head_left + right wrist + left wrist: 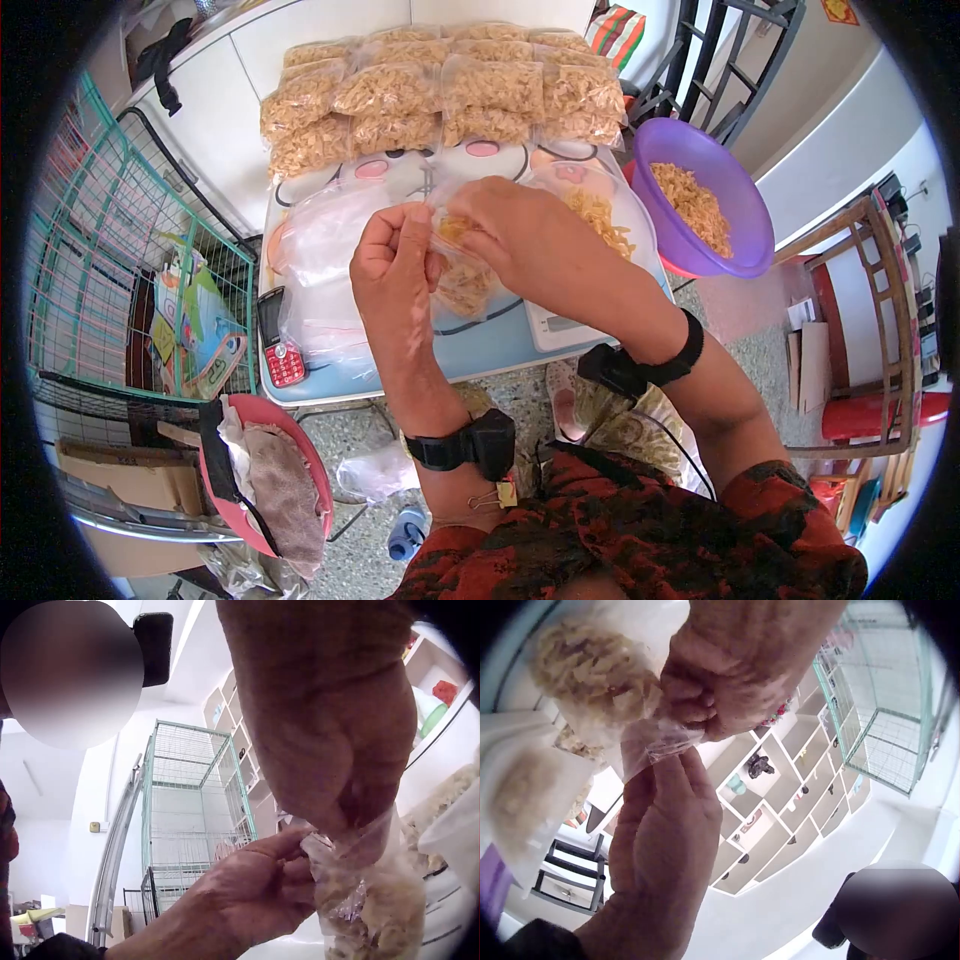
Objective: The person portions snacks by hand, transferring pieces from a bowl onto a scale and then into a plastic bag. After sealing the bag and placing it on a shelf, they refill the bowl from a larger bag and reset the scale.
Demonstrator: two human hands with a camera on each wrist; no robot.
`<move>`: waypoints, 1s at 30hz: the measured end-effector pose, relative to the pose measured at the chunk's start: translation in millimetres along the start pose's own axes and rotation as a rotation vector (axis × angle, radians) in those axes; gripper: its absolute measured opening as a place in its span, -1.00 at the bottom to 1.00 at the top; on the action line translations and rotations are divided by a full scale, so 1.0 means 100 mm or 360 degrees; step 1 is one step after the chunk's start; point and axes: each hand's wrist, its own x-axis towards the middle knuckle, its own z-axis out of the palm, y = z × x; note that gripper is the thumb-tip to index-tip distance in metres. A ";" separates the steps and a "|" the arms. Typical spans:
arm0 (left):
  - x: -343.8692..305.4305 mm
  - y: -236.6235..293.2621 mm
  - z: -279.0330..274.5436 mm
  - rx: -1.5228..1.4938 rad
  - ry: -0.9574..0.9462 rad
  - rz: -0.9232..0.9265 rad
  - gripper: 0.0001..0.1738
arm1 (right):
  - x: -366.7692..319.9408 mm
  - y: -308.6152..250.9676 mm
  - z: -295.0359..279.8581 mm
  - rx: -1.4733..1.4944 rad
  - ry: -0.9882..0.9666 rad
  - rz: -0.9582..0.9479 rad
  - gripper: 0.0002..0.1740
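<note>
Between both hands hangs a clear plastic bag (466,288) bulging with pale yellow dried flakes, over the table's near half. My left hand (398,262) pinches one side of its gathered top with thumb and fingers. The right hand (535,232) grips the same top from the other side, its fingers bent close to the left thumb. In the left wrist view the twisted plastic neck (667,742) shows between the two hands. The flakes (375,919) in the bag hang below the fingers in the right wrist view. Part of the bag's mouth is hidden behind the fingers.
Filled bags (390,90) are stacked along the table's back. Flat plastic bags (325,260) lie left, beside a red phone (284,364). On the right, loose flakes (598,222) sit over a white scale (560,330). A purple basin (745,215) of flakes stands beyond.
</note>
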 end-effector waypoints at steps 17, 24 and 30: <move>0.02 0.02 -0.02 -0.0160 0.0168 0.0075 -0.83 | -0.03 -0.15 -0.10 0.0261 -0.0007 0.0174 -0.67; 0.00 0.02 0.00 -0.0081 0.0135 0.0053 -0.82 | -0.08 -0.14 -0.02 0.0180 -0.0466 -0.0046 -0.58; -0.04 0.04 -0.01 -0.0041 0.0068 0.0137 -0.82 | 0.06 -0.09 0.15 0.0024 -0.0524 -0.0129 -0.77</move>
